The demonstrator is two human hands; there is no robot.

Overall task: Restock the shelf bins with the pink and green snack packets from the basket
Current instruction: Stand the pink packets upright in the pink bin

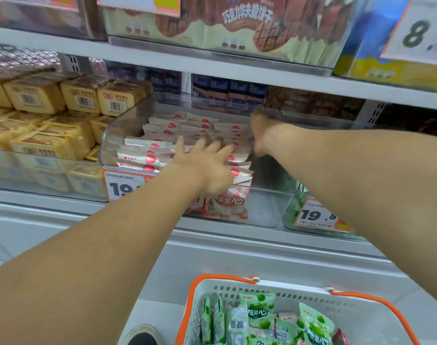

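Both hands (207,165) (259,135) spread over glossy pink packets (148,158) in clear bin (108,145).

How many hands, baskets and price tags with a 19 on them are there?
Hands: 2, the left hand and the right hand
Baskets: 1, the basket
Price tags with 19: 2, the left tag and the right tag
Total: 5
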